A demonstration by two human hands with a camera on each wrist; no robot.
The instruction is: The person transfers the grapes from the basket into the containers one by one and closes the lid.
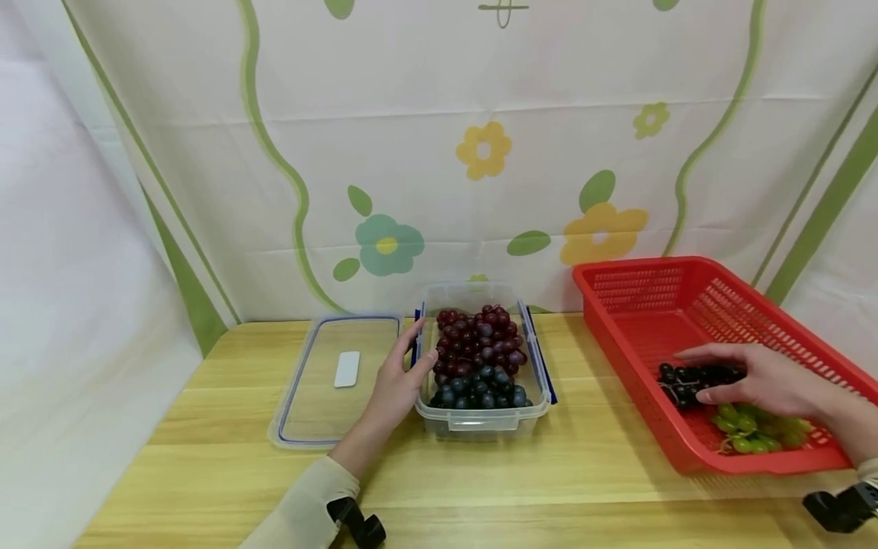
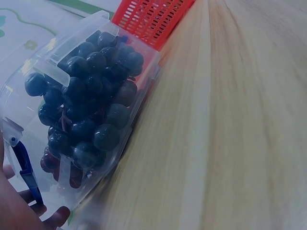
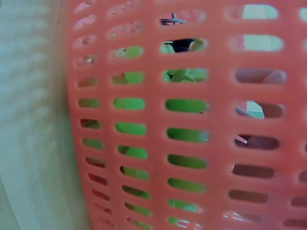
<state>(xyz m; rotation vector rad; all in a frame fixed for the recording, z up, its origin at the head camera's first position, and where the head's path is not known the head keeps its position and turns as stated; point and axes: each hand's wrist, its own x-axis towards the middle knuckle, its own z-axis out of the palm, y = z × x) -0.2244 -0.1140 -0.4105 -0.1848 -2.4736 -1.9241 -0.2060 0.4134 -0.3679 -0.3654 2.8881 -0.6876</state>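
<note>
A clear plastic container (image 1: 485, 422) holds red grapes (image 1: 473, 339) behind a bunch of dark blue-black grapes (image 1: 480, 393). My left hand (image 1: 398, 374) rests at its left side, fingers extended beside the blue latch (image 2: 26, 172) and thumb at the rim. Inside the red basket (image 1: 627, 381), my right hand (image 1: 761, 374) has fingers and thumb on either side of a bunch of black grapes (image 1: 675, 385). Green grapes (image 1: 754, 431) lie just below that hand. In the right wrist view the basket's slotted wall (image 3: 220, 120) hides most of the hand.
The container's lid (image 1: 312, 415), with a blue seal and a white label (image 1: 347, 369), lies flat left of the container. Everything stands on a wooden table (image 1: 480, 488). A white flowered curtain (image 1: 411, 152) hangs close behind.
</note>
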